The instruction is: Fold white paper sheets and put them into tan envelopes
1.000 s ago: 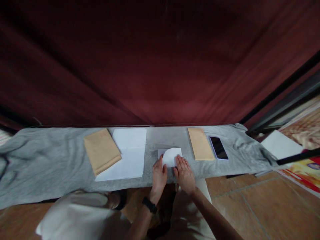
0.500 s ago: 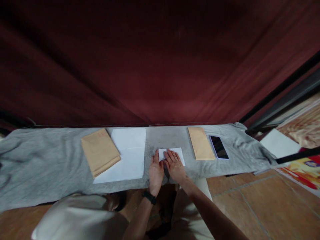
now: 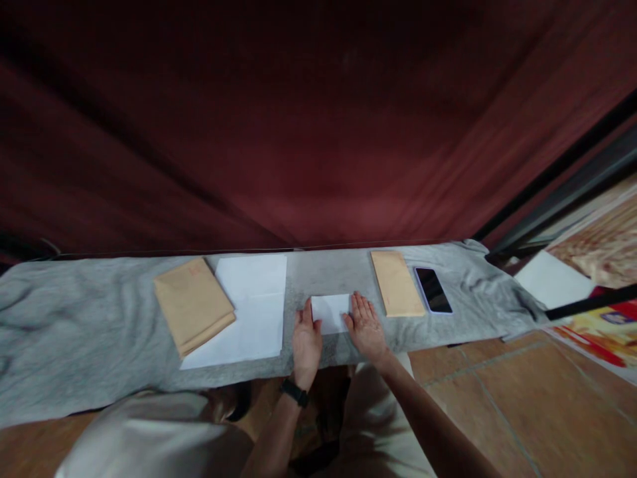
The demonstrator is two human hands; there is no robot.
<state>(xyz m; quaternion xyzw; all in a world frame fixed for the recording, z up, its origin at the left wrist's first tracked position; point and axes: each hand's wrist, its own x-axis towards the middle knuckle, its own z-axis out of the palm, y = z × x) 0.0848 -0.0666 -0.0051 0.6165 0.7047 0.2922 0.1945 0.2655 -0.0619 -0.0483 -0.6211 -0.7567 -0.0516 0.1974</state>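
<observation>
A small folded sheet of white paper point(image 3: 330, 314) lies flat on the grey cloth between my two hands. My left hand point(image 3: 307, 342) rests along its left edge, fingers stretched forward and thumb on the paper's near-left part. Against the right edge lies my right hand point(image 3: 367, 326), flat with its fingers extended and its thumb on or beside the paper. Neither hand grips the sheet. To the left, a stack of brown envelopes point(image 3: 194, 302) overlaps larger white sheets point(image 3: 256, 318). Right of my hands is a single brown envelope point(image 3: 397, 284).
A phone point(image 3: 433, 290) with a dark screen lies right of the single envelope. The grey cloth point(image 3: 89, 325) covers a long narrow surface in front of a dark red curtain point(image 3: 318, 166). Dark metal bars and a colourful printed sheet point(image 3: 604, 328) are at the right, above the tiled floor.
My right hand has slid rightward across the folded paper to its right edge, uncovering its middle. My left hand stays at the left edge. The whole view has shifted slightly.
</observation>
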